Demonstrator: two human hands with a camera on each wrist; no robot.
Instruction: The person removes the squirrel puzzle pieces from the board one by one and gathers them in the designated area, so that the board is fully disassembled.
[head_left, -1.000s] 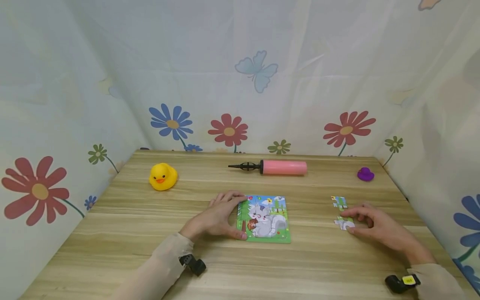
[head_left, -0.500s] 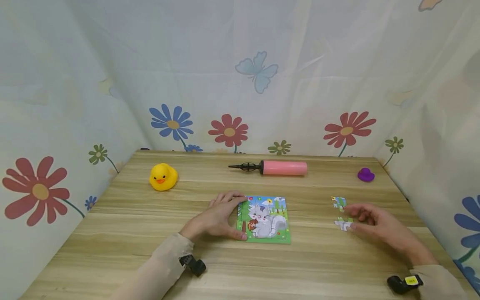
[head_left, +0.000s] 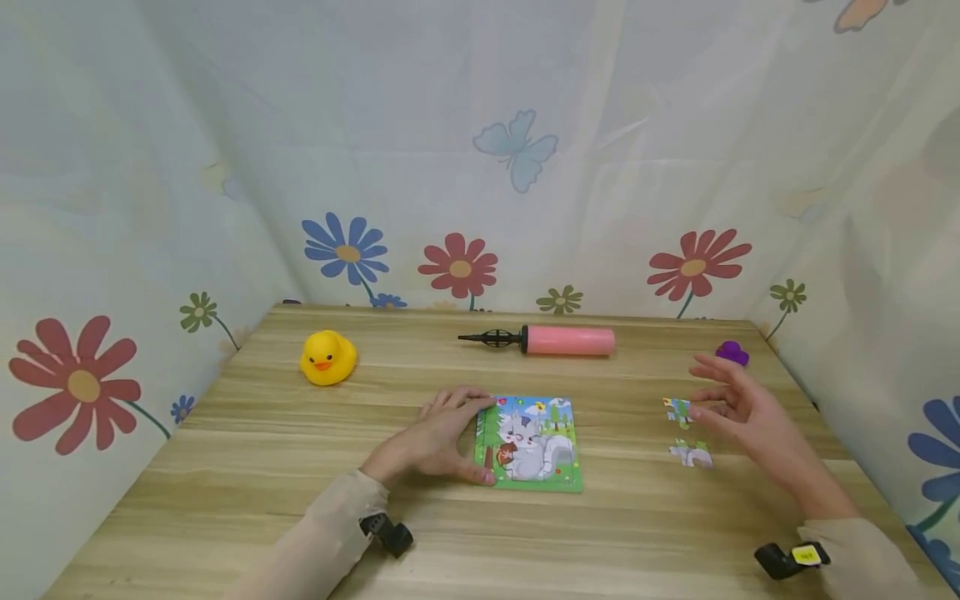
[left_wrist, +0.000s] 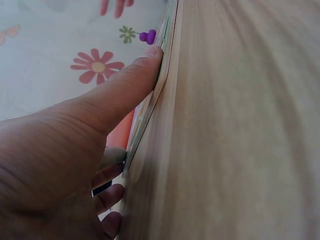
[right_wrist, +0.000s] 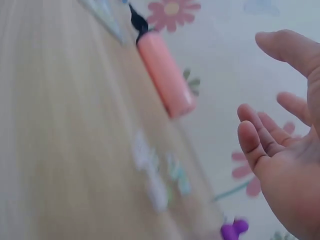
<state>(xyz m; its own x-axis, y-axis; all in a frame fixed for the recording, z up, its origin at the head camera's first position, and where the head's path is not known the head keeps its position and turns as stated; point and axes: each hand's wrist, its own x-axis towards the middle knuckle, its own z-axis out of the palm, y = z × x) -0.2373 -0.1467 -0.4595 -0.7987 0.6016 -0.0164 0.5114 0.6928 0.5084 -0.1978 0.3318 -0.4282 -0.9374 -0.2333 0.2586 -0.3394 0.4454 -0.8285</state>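
Observation:
A jigsaw puzzle [head_left: 536, 450] with a grey squirrel picture lies flat on the table in the head view. My left hand [head_left: 442, 437] rests at its left side, thumb on the lower left corner and forefinger at the upper left. In the left wrist view the straight thumb [left_wrist: 127, 85] presses along the puzzle's edge. My right hand [head_left: 757, 425] is raised over the table, fingers spread and holding nothing. Just left of it lie two groups of puzzle pieces, an upper blue-green one [head_left: 677, 412] and a lower grey-white one [head_left: 692, 453].
A pink hand pump [head_left: 570, 340] with a black nozzle lies behind the puzzle. At the back left sits a yellow rubber duck [head_left: 328, 358], and a small purple duck [head_left: 732, 352] stands at the back right. Flower-printed curtains [head_left: 375, 125] enclose the wooden table [head_left: 247, 450].
My right hand has lifted away from the lower pieces and spread its fingers, leaving them on the table. The left hand and the puzzle keep their place.

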